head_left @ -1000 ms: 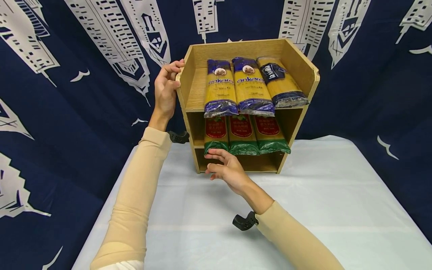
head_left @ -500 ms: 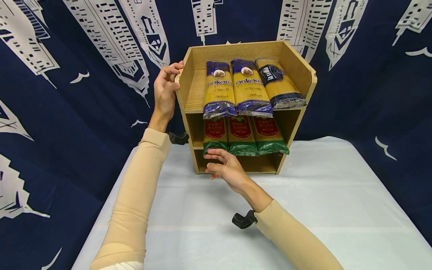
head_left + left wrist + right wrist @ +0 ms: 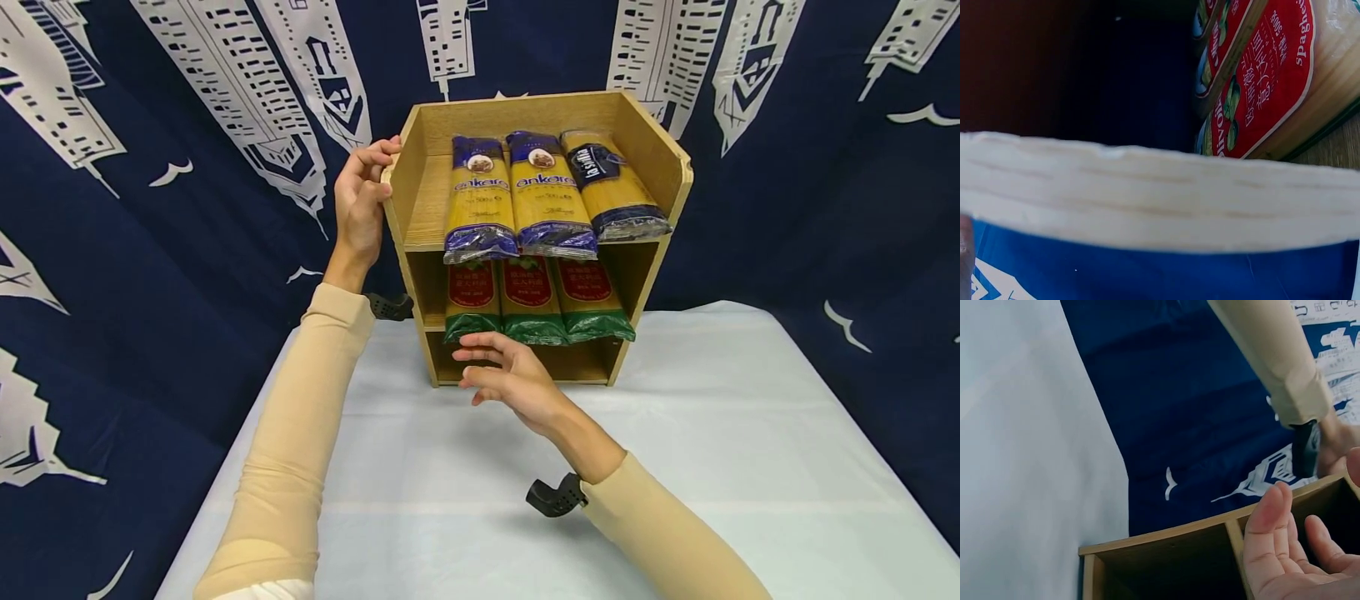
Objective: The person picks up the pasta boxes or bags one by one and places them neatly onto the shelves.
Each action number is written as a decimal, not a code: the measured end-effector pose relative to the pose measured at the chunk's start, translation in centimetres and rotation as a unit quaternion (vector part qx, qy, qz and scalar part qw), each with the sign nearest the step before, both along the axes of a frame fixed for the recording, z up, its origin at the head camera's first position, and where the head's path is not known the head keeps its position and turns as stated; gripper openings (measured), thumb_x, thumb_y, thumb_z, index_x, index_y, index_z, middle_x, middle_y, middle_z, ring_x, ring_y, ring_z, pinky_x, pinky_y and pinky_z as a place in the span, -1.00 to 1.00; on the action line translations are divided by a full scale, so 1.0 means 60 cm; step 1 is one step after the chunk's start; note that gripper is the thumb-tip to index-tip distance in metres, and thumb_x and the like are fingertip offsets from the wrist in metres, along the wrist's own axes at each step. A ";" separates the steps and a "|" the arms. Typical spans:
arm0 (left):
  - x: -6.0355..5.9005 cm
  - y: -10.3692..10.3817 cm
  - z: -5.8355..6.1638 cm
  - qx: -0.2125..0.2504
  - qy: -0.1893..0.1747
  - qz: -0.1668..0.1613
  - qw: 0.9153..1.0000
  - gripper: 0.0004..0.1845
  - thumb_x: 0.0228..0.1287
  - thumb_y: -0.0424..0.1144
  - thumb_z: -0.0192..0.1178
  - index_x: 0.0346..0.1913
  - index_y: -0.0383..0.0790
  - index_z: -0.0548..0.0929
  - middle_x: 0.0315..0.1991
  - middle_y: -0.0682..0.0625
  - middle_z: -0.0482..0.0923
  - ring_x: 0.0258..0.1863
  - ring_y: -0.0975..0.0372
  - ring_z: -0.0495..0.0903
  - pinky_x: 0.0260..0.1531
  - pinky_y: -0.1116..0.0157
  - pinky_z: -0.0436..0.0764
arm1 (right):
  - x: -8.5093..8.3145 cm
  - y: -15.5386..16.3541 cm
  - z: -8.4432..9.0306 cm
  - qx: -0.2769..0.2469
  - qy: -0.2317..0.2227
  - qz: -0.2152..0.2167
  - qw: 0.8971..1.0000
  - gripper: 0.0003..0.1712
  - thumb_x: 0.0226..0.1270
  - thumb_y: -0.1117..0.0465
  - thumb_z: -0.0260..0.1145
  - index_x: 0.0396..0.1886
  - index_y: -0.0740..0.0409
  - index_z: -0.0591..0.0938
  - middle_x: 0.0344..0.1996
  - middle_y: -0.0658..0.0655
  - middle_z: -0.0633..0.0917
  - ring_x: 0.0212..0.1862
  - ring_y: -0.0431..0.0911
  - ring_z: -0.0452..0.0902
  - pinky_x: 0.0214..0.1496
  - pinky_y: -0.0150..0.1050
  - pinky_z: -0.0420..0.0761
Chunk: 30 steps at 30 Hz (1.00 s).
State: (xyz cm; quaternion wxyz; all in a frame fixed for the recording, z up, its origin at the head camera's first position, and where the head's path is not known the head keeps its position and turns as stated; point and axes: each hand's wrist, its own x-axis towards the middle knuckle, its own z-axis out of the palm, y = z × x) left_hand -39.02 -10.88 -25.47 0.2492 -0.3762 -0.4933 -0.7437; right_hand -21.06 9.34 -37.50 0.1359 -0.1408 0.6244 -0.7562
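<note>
From the head camera, a small three-tier wooden shelf unit (image 3: 652,158) stands at the back of a table covered with a pale white cloth (image 3: 750,467), against a navy curtain printed with white skyscrapers (image 3: 150,208). The left hand (image 3: 358,208) grasps the top front corner of the shelf's left side panel, fingers curled over its edge. The right hand (image 3: 510,379) hovers with loosely spread fingers, holding nothing, just in front of the bottom compartment and just below the green ends of the three red-and-green spaghetti packets (image 3: 534,300) lying side by side on the middle tier. Three blue-and-yellow spaghetti packets (image 3: 543,196) lie on the top tier, their ends overhanging the front. The left wrist camera sits close against a pale wooden board edge (image 3: 1160,194); beyond it red-labelled spaghetti packets (image 3: 1266,81) show in the dark interior, and whether the fingers hold cannot be told here. The right wrist camera shows the right hand's relaxed fingers (image 3: 1269,531) beside the shelf's wooden frame (image 3: 1166,534), with the beige left sleeve (image 3: 1272,356) above.
</note>
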 end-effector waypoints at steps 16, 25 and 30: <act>0.017 -0.001 0.012 -0.023 -0.008 0.013 1.000 -0.73 -0.06 -0.37 -0.04 -0.21 -0.25 0.50 0.03 -0.19 0.55 0.30 -0.04 0.46 0.33 0.18 0.37 | 0.069 0.053 0.025 0.115 0.093 -0.044 0.988 -0.32 0.29 0.31 0.37 0.39 0.23 0.39 0.25 0.24 0.53 -0.06 0.09 0.64 -0.06 -0.15 0.67; 0.036 -0.013 0.006 -0.044 -0.021 0.026 0.998 -0.72 0.10 -0.46 0.01 -0.11 -0.31 0.58 0.24 -0.41 0.49 0.21 -0.01 0.54 0.19 0.20 0.52 | 0.088 0.091 0.014 0.137 0.118 -0.066 0.981 -0.34 0.30 0.32 0.38 0.38 0.25 0.39 0.24 0.26 0.52 -0.02 0.10 0.62 0.06 -0.19 0.65; 0.060 -0.024 -0.003 -0.075 -0.011 0.037 0.996 -0.55 0.22 -0.49 0.13 0.19 -0.55 0.53 0.35 -0.42 0.39 0.30 -0.03 0.50 0.31 0.11 0.44 | 0.101 0.109 0.012 0.166 0.128 -0.085 0.974 -0.35 0.30 0.30 0.39 0.37 0.17 0.41 0.23 0.21 0.53 -0.03 0.08 0.63 0.07 -0.13 0.65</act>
